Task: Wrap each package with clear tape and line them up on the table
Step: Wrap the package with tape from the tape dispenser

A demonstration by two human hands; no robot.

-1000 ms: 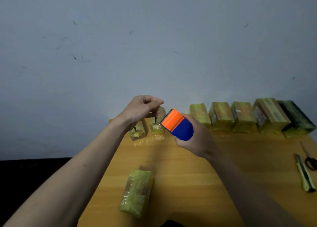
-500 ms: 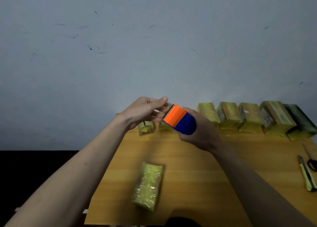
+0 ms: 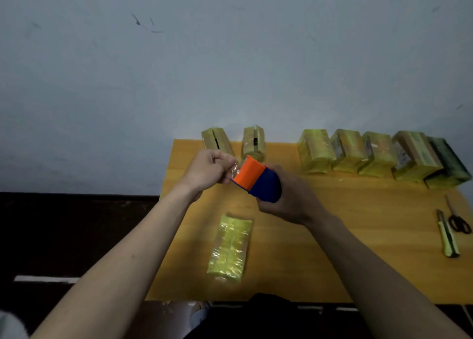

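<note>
Half a second ago the left hand [image 3: 208, 168] reached flat-fingered toward the orange-and-blue plastic tape dispenser [image 3: 257, 182]; now its fingers curl and pinch the glinting free end of clear tape [image 3: 235, 171] at the orange mouth, so a new strip looks about to be drawn. The right hand [image 3: 291, 200] grips the dispenser's blue body at mid-frame. The crinkly, glossy yellow-green block package [image 3: 230, 249] lies flat, untouched, on the smooth orange wooden table [image 3: 332, 236], lower centre; similar boxy packages [image 3: 371, 154] line the far edge.
</note>
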